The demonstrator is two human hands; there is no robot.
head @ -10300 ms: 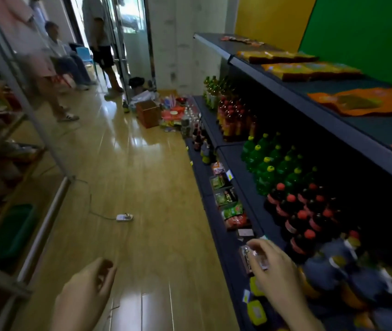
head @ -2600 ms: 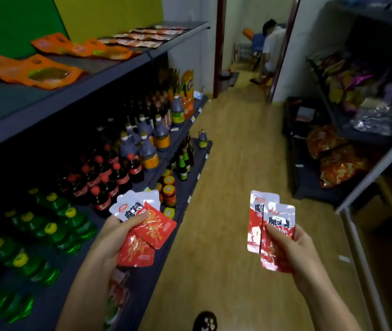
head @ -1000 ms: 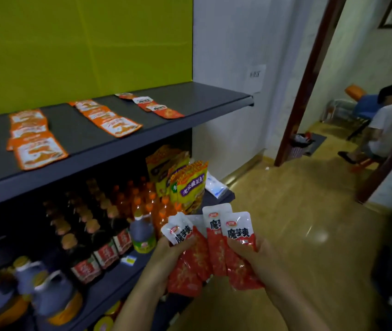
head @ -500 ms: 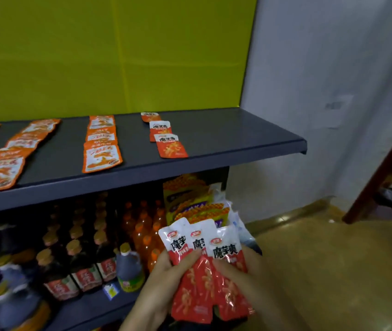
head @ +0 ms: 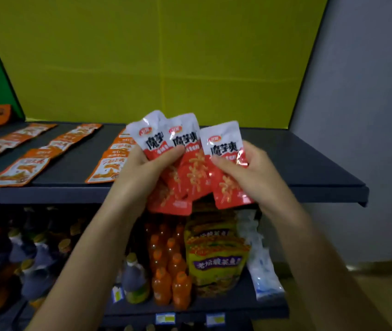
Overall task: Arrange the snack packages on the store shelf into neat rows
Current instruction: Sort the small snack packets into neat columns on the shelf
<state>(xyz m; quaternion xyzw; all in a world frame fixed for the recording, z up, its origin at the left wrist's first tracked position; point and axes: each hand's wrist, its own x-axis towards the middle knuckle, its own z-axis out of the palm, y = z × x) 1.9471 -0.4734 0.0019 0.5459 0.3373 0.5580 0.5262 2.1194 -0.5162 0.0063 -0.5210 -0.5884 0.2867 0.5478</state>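
Left hand (head: 140, 174) grips the fanned packets (head: 191, 170), right hand (head: 252, 174) pinches one. Lay it flat on the shelf (head: 293, 163), squared up.

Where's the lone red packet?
Head view, right of centre: lone red packet in the right hand, beside the left hand's fanned packets, before the top shelf.

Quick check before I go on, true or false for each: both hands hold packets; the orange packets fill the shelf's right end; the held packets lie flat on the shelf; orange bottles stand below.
1. Left hand and right hand both hold red-and-white packets. True.
2. The orange packets fill the top shelf's right end. False: they lie in rows at its left and middle.
3. The held packets lie flat on the top shelf. False: they are held fanned in front of it.
4. Orange bottles stand on the lower shelf. True.
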